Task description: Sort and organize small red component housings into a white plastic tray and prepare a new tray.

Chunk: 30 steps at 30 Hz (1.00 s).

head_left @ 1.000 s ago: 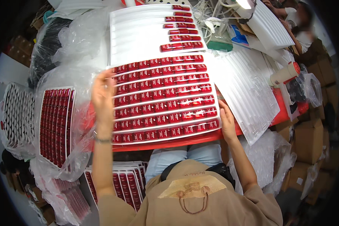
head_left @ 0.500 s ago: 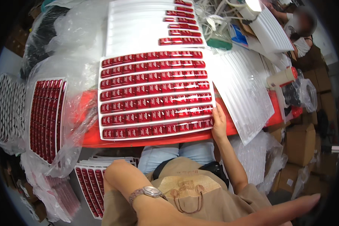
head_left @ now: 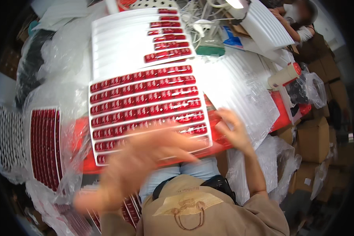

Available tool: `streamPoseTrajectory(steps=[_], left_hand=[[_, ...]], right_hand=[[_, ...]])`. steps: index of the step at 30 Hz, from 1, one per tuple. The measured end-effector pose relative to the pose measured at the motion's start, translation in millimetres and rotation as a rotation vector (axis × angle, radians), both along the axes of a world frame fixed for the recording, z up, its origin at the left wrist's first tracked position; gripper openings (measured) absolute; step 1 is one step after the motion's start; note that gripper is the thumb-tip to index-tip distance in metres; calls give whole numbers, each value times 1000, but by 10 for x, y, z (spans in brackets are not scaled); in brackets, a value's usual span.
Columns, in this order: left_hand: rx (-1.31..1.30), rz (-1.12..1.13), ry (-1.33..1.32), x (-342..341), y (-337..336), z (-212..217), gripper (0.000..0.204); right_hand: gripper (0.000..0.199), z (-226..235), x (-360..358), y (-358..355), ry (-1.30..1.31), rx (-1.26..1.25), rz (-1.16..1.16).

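A white ridged tray (head_left: 91,135) carrying several rows of small glossy red pieces lies tilted at the table's front edge. My left hand (head_left: 143,151), smeared by motion, is over its lower part and hides some of the bottom rows. The fingers stretch out to the right, apart, with nothing seen in them. Just off the tray's right edge is my right hand (head_left: 234,131), fingers spread and slightly bent, holding nothing. Behind lies a second white tray (head_left: 120,43), with red pieces only along its right side. I cannot tell whether my left hand touches the first tray.
Clear ridged sheets (head_left: 247,94) lie to the right, near a cream-and-red cylinder (head_left: 284,75). Another filled red tray (head_left: 45,147) stands at left among clear plastic. Cables (head_left: 202,25) and a green object (head_left: 210,50) are behind. A person (head_left: 299,19) works at far right near cartons (head_left: 314,139).
My right hand has let go of the tray's right edge. My left hand has swung from the lower right to above the tray's lower part. The whole view has shifted somewhat.
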State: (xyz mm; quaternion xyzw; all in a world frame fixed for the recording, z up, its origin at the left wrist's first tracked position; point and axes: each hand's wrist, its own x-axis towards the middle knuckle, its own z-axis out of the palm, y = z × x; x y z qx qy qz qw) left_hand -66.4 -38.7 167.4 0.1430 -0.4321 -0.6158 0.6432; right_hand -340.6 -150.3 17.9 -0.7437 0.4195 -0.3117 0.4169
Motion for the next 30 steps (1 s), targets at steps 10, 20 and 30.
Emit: streamPoseTrajectory(steps=[10,20,30], left_hand=[[-96,729,-1302,272,-1535,-1314,15],[-456,537,-1843,113,-2278,-1393,23],[106,150,-738,-171,-1436,-1285,37]], right_hand=[[30,-168,-693,-1808,918,-569,-444],[30,266,131,-1489,-358,203,-203],[43,645,762,-846,-35,-104,265]])
